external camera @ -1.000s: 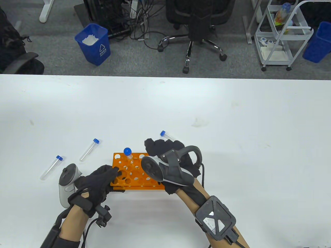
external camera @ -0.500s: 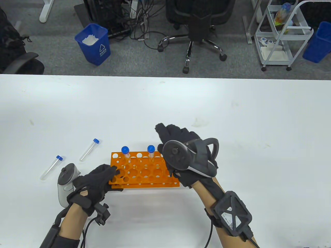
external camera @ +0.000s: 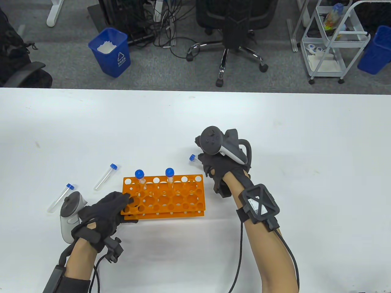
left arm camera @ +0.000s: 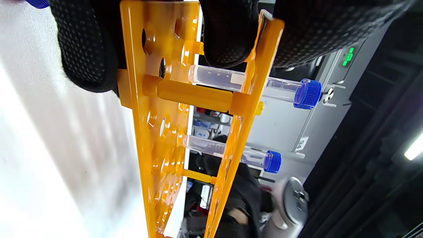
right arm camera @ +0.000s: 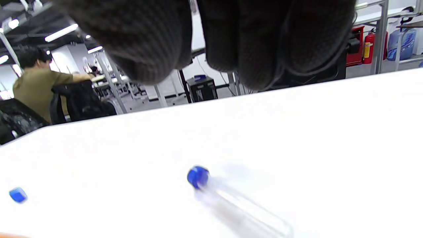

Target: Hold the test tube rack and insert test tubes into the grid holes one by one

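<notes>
The orange test tube rack stands on the white table. Two blue-capped tubes stand in its back row; the left wrist view shows them through the rack plates. My left hand grips the rack's left end, thumb between the plates. My right hand hovers empty over a tube lying right of the rack. In the right wrist view its fingers hang just above that tube, apart from it.
Two more blue-capped tubes lie on the table left of the rack. Beyond the far table edge are a blue bin, an office chair and a white cart.
My right hand has let go of a second tube in the rack and moved back and right over the lying tube. My left hand has slid the rack a little to the left.
</notes>
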`<state>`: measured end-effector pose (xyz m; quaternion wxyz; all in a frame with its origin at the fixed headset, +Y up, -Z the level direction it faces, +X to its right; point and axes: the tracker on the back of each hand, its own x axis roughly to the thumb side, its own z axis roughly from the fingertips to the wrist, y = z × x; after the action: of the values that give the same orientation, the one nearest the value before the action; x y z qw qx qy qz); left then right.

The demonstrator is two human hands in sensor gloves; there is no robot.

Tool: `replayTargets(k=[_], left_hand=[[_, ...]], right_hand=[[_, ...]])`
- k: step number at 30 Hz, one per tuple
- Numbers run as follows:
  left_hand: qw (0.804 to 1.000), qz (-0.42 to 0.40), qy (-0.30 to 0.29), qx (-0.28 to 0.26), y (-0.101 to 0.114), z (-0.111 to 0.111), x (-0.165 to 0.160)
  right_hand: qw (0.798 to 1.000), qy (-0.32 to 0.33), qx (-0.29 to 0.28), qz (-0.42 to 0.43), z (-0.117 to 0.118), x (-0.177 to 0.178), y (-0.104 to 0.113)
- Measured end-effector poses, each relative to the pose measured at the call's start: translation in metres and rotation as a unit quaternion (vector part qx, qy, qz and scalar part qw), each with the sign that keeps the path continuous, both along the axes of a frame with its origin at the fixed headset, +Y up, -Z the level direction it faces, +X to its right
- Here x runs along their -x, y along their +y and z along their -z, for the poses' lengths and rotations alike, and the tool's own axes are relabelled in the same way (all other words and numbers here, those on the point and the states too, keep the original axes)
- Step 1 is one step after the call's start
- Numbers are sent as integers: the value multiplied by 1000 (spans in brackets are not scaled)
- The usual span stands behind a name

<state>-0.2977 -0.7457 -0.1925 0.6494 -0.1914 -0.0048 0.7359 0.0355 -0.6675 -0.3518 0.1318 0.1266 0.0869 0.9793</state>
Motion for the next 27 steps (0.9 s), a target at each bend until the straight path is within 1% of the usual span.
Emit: replayTargets(k=[2, 6, 9, 11, 17, 19, 23, 27], left_hand=[[1000, -2, 1, -1, 0, 0, 1], [1000, -3, 2, -1, 0, 0, 5], [1000, -2, 4, -2, 0, 1, 7], [1000, -1, 5, -3, 1, 1, 8], [1000, 1, 7, -2, 1, 0, 9], [1000, 3, 6, -2, 1, 0, 9], [1000, 3, 5, -3, 1, 0, 9], [1000, 4, 4, -2, 0, 0, 9]], right_hand=[[1000, 12, 2, -18, 7, 8, -15], [999, 13, 47, -15, 24, 18, -43], [997, 10, 64, -46, 33, 24, -59], [996, 7, 59, -65, 36, 28, -66], [994, 9, 42, -105, 38, 39, -79], [992, 9, 45, -114, 38, 42, -83], [990, 10, 36, -134, 38, 46, -85], [990, 12, 22, -137, 37, 49, -87]])
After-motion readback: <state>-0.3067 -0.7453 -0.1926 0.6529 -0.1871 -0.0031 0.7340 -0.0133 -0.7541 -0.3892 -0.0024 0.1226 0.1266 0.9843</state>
